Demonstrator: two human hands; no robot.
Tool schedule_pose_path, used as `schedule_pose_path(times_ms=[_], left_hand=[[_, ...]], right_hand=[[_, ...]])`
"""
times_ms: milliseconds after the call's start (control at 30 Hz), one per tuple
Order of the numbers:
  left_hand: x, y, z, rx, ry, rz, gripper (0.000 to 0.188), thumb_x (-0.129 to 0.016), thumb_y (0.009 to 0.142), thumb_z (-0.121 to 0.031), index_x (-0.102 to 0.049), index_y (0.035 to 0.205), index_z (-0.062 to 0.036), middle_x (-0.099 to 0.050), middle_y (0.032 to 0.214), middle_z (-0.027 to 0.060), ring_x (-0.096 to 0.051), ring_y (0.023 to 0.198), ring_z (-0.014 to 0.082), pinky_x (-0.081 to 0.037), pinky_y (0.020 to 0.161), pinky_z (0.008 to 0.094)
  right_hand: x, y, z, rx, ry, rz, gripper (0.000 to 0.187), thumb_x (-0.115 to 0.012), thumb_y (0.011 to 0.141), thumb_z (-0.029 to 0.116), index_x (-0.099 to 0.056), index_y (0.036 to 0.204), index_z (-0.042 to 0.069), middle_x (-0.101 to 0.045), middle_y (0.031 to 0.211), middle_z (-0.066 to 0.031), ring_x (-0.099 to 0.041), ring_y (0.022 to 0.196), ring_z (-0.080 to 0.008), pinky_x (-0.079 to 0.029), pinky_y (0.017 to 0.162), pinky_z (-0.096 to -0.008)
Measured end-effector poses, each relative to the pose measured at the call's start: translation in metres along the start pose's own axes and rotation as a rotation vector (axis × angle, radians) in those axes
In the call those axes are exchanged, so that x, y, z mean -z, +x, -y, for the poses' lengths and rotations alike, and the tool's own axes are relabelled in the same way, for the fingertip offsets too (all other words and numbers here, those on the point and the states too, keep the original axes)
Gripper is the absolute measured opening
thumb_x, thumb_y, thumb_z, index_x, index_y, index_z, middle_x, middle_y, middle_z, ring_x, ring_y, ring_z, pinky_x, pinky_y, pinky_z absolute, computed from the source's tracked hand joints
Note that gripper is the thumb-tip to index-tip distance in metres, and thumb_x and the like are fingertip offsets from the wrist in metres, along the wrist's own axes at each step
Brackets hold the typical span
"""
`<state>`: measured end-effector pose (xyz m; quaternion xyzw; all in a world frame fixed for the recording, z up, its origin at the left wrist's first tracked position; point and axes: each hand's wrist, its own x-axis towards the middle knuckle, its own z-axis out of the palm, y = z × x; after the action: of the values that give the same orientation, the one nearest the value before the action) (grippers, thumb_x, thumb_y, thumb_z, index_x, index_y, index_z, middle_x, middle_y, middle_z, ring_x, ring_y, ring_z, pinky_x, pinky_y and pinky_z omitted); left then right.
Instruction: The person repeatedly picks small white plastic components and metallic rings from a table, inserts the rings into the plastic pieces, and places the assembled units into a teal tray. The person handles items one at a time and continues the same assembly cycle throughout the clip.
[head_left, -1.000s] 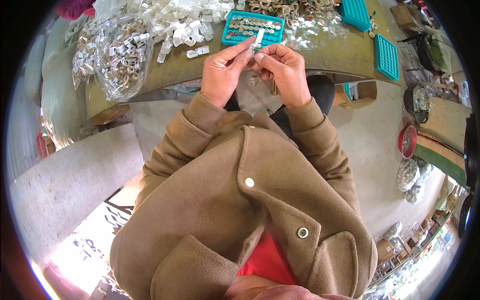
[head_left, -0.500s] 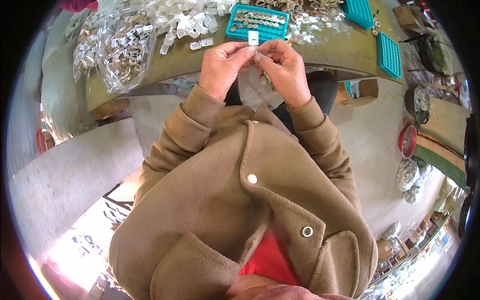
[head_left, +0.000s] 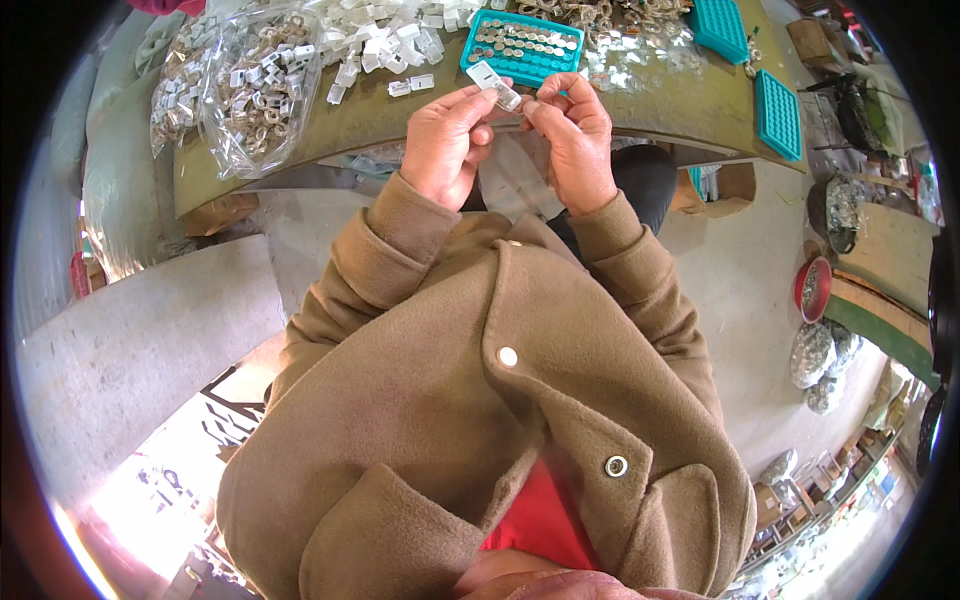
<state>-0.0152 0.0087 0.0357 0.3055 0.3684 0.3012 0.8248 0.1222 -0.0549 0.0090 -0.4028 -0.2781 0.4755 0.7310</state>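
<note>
My left hand (head_left: 440, 148) pinches a small white plastic case (head_left: 486, 76) between thumb and fingers, above the table's near edge. The case is tilted, and a clear part (head_left: 508, 99) shows at its lower end. Close beside it, my right hand (head_left: 578, 140) has thumb and index finger pinched together at that end. Whatever lies between the right fingertips is too small to make out. Just behind the hands lies a teal tray (head_left: 467, 52) with rows of round silver button cells (head_left: 525, 43) in its pockets.
White plastic pieces (head_left: 395, 45) are heaped behind my left hand. A clear bag (head_left: 262, 95) of white cases with coiled wires stands at left. Clear pieces (head_left: 640, 62) and beige coils (head_left: 612, 14) lie back right, near two more teal trays (head_left: 778, 115). A cardboard box (head_left: 737, 185) sits below the table.
The white case has tilted from upright toward the left, and its clear end shows. My hands have drawn slightly apart. A dangling coil seen under my right hand is out of sight.
</note>
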Motion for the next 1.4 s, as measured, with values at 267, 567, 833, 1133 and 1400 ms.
schedule_pose_path(times_ms=[267, 567, 833, 1133, 1400], left_hand=[[0.017, 0.012, 0.004, 0.301, -0.556, 0.09, 0.025, -0.053, 0.099, -0.012, -0.056, 0.121, 0.0007, -0.066, 0.115, 0.0086, -0.06, 0.068, 0.0004, -0.045, 0.047, 0.01], [0.031, 0.021, 0.007, 0.133, -0.155, 0.006, 0.028, -0.055, 0.1, -0.021, -0.059, 0.117, 0.0002, -0.066, 0.115, 0.0115, -0.067, 0.1, 0.0116, -0.059, 0.075, 0.0191], [0.04, 0.024, 0.008, 0.03, 0.175, -0.028, 0.02, -0.058, 0.095, -0.01, -0.062, 0.112, -0.0001, -0.069, 0.105, 0.0103, -0.067, 0.094, 0.0151, -0.055, 0.083, 0.028], [0.035, 0.027, 0.027, 0.03, 0.219, 0.071, 0.022, -0.06, 0.092, -0.006, -0.063, 0.113, 0.0015, -0.068, 0.103, 0.0082, -0.066, 0.09, 0.0133, -0.054, 0.082, 0.0258], [0.04, 0.035, 0.003, 0.059, 0.147, 0.025, 0.024, -0.06, 0.094, -0.01, -0.061, 0.115, 0.003, -0.07, 0.104, 0.0111, -0.068, 0.093, 0.0129, -0.056, 0.08, 0.0228]], right_hand=[[0.008, 0.003, -0.004, -0.076, 0.054, 0.04, 0.004, -0.057, 0.092, 0.002, -0.055, 0.096, 0.004, -0.061, 0.089, -0.0036, -0.057, 0.078, -0.0105, -0.048, 0.073, -0.0253], [0.021, 0.016, -0.007, -0.02, -0.351, -0.034, 0.018, -0.059, 0.095, 0.014, -0.064, 0.095, -0.003, -0.069, 0.086, -0.0067, -0.063, 0.082, -0.0107, -0.05, 0.076, -0.0272], [0.019, 0.062, -0.01, 0.456, -1.229, -0.053, 0.005, -0.065, 0.085, 0.011, -0.067, 0.089, 0.009, -0.065, 0.083, -0.0115, -0.063, 0.069, -0.0313, -0.051, 0.061, -0.0383], [0.012, 0.077, -0.022, 0.456, -1.443, 0.013, 0.006, -0.063, 0.087, 0.015, -0.062, 0.09, 0.01, -0.063, 0.089, -0.0115, -0.063, 0.074, -0.0364, -0.051, 0.062, -0.046], [0.013, 0.085, -0.015, 0.378, -1.491, 0.076, 0.01, -0.065, 0.084, 0.013, -0.064, 0.094, 0.01, -0.065, 0.09, -0.0118, -0.064, 0.079, -0.0356, -0.051, 0.067, -0.045]])
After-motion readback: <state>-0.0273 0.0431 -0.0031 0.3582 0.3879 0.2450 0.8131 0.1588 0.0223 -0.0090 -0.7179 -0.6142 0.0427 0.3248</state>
